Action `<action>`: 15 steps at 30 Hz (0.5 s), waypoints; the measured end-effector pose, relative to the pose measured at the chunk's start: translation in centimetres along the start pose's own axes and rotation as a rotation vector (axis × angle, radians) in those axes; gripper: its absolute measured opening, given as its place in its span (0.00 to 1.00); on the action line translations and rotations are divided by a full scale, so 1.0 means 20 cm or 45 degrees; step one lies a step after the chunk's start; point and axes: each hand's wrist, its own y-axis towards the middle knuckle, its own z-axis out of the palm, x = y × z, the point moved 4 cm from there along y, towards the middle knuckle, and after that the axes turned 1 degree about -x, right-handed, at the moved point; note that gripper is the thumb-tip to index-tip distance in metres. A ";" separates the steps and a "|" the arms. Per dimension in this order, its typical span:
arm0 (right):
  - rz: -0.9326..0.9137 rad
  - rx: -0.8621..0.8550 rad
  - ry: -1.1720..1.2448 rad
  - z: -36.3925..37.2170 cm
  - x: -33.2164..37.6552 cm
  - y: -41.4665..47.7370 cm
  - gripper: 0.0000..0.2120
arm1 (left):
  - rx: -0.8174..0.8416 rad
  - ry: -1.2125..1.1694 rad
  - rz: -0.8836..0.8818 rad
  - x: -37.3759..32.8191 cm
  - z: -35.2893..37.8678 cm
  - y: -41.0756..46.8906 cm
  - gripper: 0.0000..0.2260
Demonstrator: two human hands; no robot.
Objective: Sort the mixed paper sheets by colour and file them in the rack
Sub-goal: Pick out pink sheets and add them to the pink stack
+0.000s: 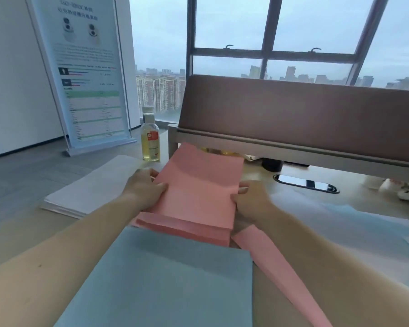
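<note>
The head view shows the left hand (147, 187) and right hand (250, 197) pinching the sides of a pink paper stack (194, 197) above blue sheets (165, 279) on the desk (28, 237).

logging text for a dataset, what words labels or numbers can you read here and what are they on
No text here can be read.
On the standing banner: a heading, paragraphs and tables, all too blurred.
On the bottle: a red label, print too small.
On the pink sheets, blue sheets and white stack: no print seen.
</note>
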 end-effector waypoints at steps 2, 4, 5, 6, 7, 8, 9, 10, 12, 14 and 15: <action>-0.037 -0.003 -0.107 0.06 -0.05 0.06 0.05 | -0.031 0.101 0.041 0.05 0.03 0.04 0.14; -0.053 -0.014 -0.183 0.10 -0.07 0.11 0.05 | -0.064 0.198 0.095 0.09 0.06 0.07 0.16; -0.053 -0.019 -0.221 0.11 -0.07 0.11 0.06 | -0.061 0.247 0.113 0.11 0.08 0.07 0.16; -0.054 -0.017 -0.272 0.10 -0.06 0.10 0.06 | -0.057 0.297 0.129 0.12 0.09 0.07 0.17; -0.056 -0.015 -0.328 0.11 -0.06 0.09 0.06 | -0.055 0.344 0.139 0.13 0.10 0.07 0.17; -0.058 -0.023 -0.374 0.11 -0.06 0.08 0.06 | -0.060 0.390 0.146 0.14 0.10 0.07 0.18; -0.056 -0.032 -0.406 0.11 -0.06 0.06 0.07 | -0.061 0.433 0.158 0.15 0.10 0.07 0.18; -0.049 -0.026 -0.434 0.11 -0.06 0.04 0.10 | -0.055 0.471 0.171 0.16 0.10 0.06 0.18; -0.021 0.045 -0.451 0.12 -0.05 0.00 0.12 | -0.030 0.500 0.172 0.16 0.11 0.05 0.19; 0.034 0.138 -0.351 0.14 -0.05 -0.04 0.15 | 0.002 0.441 0.159 0.16 0.12 0.05 0.20; 0.052 0.160 -0.283 0.15 -0.03 -0.07 0.15 | 0.021 0.418 0.153 0.16 0.13 0.05 0.21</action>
